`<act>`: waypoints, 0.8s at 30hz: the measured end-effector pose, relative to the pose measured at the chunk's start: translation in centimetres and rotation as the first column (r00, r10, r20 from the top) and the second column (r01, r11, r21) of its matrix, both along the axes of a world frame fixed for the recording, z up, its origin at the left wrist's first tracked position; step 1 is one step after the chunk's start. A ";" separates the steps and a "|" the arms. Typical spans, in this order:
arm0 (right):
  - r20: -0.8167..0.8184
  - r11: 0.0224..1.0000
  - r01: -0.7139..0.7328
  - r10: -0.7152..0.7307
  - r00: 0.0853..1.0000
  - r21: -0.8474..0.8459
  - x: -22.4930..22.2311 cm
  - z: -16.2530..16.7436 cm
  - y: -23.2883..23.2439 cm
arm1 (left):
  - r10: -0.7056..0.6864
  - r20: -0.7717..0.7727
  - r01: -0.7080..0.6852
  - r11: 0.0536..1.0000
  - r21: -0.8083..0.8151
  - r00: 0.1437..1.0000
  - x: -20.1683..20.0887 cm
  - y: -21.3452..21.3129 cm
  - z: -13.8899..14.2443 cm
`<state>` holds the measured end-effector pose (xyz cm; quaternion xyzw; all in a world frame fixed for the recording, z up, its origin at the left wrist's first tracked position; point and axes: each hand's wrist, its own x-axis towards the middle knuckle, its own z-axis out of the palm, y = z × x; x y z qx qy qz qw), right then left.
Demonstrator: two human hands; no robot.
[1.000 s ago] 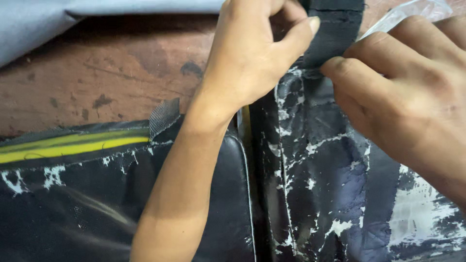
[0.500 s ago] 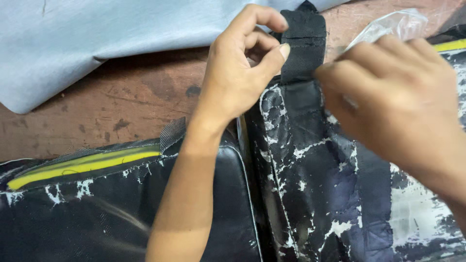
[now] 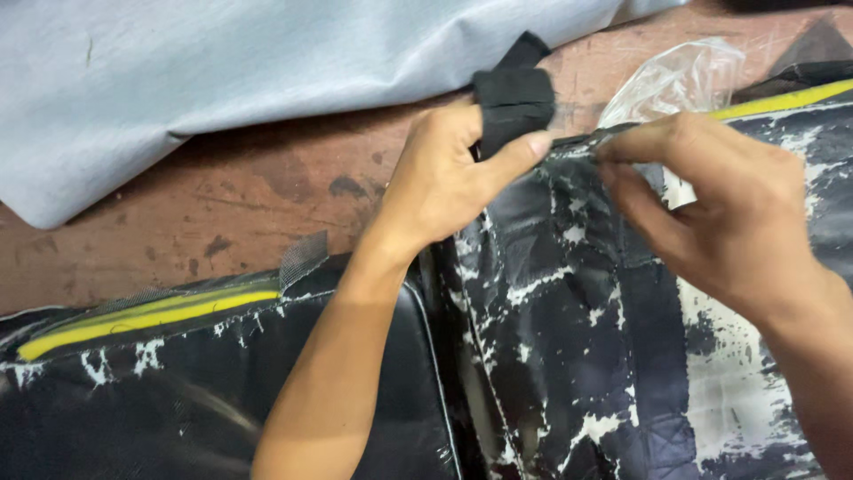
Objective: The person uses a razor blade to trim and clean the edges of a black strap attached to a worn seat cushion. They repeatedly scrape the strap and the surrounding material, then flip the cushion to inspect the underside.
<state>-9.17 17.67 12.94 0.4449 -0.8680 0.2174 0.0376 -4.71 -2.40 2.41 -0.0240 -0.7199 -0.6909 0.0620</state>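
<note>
Left hand (image 3: 444, 182) pinches black strap (image 3: 514, 98); right hand (image 3: 711, 209) grips panel edge (image 3: 582, 142).

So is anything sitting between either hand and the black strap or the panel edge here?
Nothing visible. The left hand already pinches the black strap with its thumb, and the right hand has its fingertips on the top edge of the black panel. The clear plastic lies behind that edge, not between.
</note>
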 end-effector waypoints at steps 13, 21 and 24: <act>-0.059 0.969 -0.246 0.245 0.968 -0.002 -4.4 -3.4 -0.7 | 0.194 0.155 -0.238 0.903 0.357 0.969 0.5 2.1 -1.4; -0.030 0.933 -0.337 0.343 0.939 0.123 -6.8 -4.7 -2.2 | 0.198 0.183 -0.261 0.854 0.450 0.963 -0.2 1.3 -2.2; -0.050 0.921 -0.344 0.358 0.932 0.183 -7.2 -4.8 -2.3 | 0.185 0.209 -0.265 0.835 0.482 0.960 -0.2 1.1 -2.5</act>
